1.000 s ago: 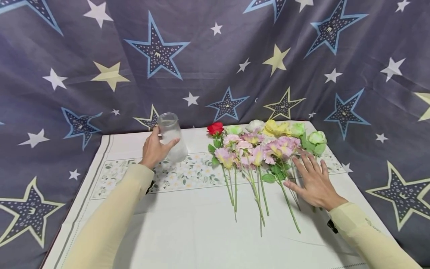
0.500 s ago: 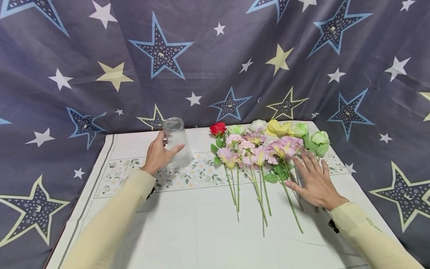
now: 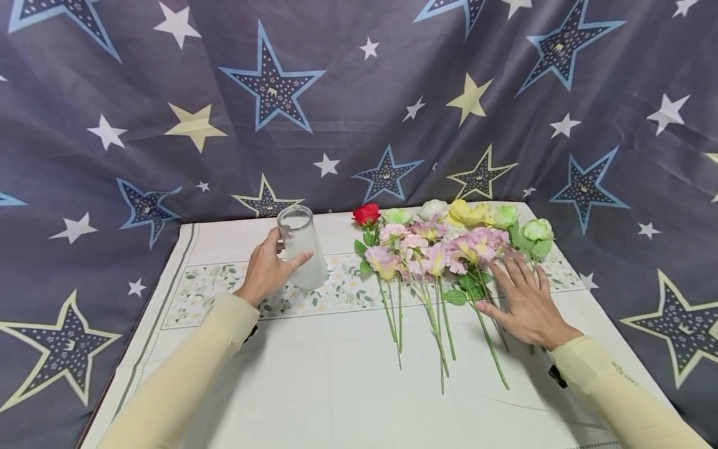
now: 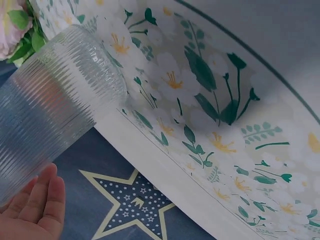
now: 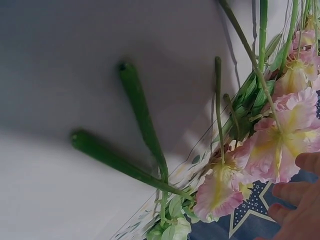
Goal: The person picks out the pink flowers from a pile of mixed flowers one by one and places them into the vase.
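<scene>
My left hand (image 3: 268, 271) grips a clear glass vase (image 3: 307, 252) from its left side, thumb across the front. Fine vertical ribs run along the vase (image 4: 60, 90), which leans slightly and has nothing in it. Its base is over the flower-printed band of the cloth. My right hand (image 3: 527, 308) lies spread, palm down, by the right part of a row of artificial flowers. Its fingertips are at a pink-and-yellow bloom (image 3: 477, 244); the right wrist view shows its fingers (image 5: 295, 192) beside the petals. A red rose (image 3: 366, 214) lies at the row's left end.
A yellow flower (image 3: 468, 214), white and pale green blooms (image 3: 537, 229) lie along the back. Several green stems (image 3: 440, 330) point towards the front. The white tablecloth (image 3: 314, 386) covers the table, and a grey curtain (image 3: 336, 93) with stars hangs right behind it.
My left hand has brought the vase slightly right and nearer to me, lower in the view. The right hand has stayed by the flowers. The head view has shifted slightly.
</scene>
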`<state>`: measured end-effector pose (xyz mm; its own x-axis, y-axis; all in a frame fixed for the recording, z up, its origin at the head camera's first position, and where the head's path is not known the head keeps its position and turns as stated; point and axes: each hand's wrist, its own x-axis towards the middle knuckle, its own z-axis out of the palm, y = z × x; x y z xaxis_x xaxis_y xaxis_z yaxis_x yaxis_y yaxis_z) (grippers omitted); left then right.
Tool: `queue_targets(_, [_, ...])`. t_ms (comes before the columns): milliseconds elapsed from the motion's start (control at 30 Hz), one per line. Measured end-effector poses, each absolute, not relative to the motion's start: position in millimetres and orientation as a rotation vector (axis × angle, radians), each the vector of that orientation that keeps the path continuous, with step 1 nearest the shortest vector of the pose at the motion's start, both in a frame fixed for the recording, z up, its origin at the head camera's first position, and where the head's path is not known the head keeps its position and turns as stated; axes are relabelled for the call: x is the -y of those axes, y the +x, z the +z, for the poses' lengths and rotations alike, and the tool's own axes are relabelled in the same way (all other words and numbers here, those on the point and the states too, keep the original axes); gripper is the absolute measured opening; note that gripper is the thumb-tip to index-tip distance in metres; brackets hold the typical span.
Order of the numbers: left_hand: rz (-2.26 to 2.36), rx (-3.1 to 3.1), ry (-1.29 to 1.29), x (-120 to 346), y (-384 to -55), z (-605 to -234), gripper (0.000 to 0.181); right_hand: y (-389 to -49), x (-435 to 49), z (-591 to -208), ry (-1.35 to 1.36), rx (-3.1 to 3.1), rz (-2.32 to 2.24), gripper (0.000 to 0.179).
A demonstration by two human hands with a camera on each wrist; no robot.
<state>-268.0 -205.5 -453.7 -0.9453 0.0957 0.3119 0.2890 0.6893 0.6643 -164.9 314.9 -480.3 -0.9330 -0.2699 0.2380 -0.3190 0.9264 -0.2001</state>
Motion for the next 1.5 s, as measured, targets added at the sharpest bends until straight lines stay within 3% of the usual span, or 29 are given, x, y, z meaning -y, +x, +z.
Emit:
queue_targets(733, [-1.053, 2.632, -0.259, 199.3, -243.1, -454.7, 0.074, -163.8, -315.6, -480.9, 0.459, 2.878, 0.341, 0.09])
queue_targets(1133, [-0.982, 2.657, -0.155, 197.5, -228.8, -463.4, 0.1, -161.2, -311.2, -480.5, 0.485, 2.815, 0.357, 0.086])
queue_targets(1500, [-0.848, 2.581, -0.075, 203.7, -210.5, -467.1, 0.087, -158.1, -302.6, -479.1, 0.518, 2.773, 0.38, 0.084])
